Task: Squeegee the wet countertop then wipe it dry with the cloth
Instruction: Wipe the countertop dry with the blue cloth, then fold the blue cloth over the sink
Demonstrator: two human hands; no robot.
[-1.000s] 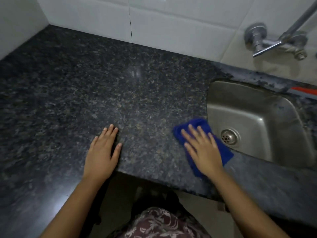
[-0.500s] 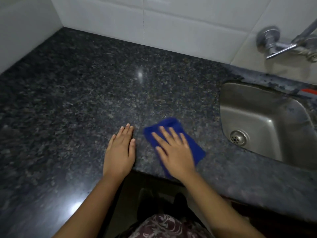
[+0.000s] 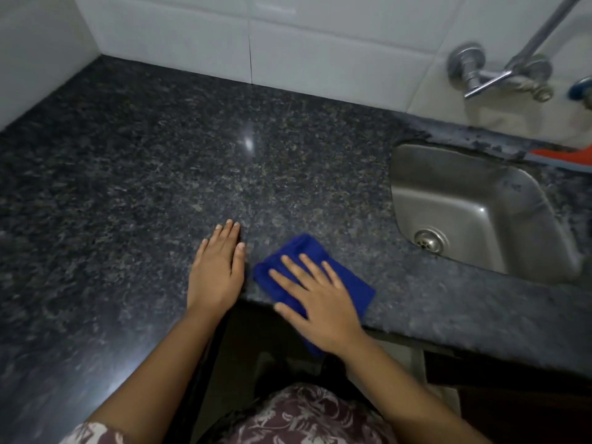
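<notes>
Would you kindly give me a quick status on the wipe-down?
Right hand flat on blue cloth, near counter edge. Left hand flat on countertop. Nothing in the way.

Open dark countertop (image 3: 134,174) fills the frame's left and centre, bounded by tiled wall (image 3: 320,52) above, with the sink (image 3: 480,213) and tap (image 3: 499,72) blocking the right.

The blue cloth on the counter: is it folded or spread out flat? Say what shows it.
Folded. The blue cloth forms a compact thick pad under the right hand, with a rounded doubled edge at its far end.
</notes>
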